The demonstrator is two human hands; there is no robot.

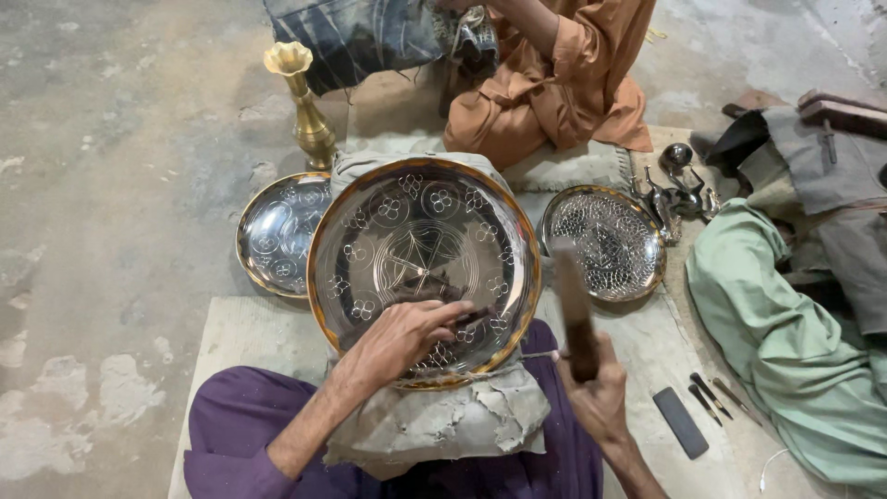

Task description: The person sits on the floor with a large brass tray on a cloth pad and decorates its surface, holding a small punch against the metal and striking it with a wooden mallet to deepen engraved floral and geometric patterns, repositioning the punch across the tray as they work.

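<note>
View from my head, looking down at my lap. My left hand (399, 337) rests on the lower part of the big plate (424, 268), fingers closed round a small dark chisel (469, 317) whose tip meets the engraved surface. My right hand (596, 393) is closed in a fist on the handle of a hammer (574, 310), held raised and tilted just right of the plate, clear of the chisel; its head is blurred.

The big plate is round, shiny, with a brass-coloured rim, a star cut at its centre and a ring of small flower circles around it. It leans toward me, propped on a grey cloth-covered pad (434, 420) that lies across my purple-clad knees (240, 416).

Behind it to the left, partly hidden by its rim, lies a smaller plate (277, 231) with the same circle motif. To the right lies a densely patterned plate (602, 242), close to the big one but apart from it. A brass vase (308, 106) stands upright on the floor behind the left plate.

On the mat (236, 323) at my right lie a dark flat stone (680, 421) and a few thin punches (716, 397), just beside each other. A person in orange (554, 83) sits opposite me; green cloth (785, 333) fills the right edge.
</note>
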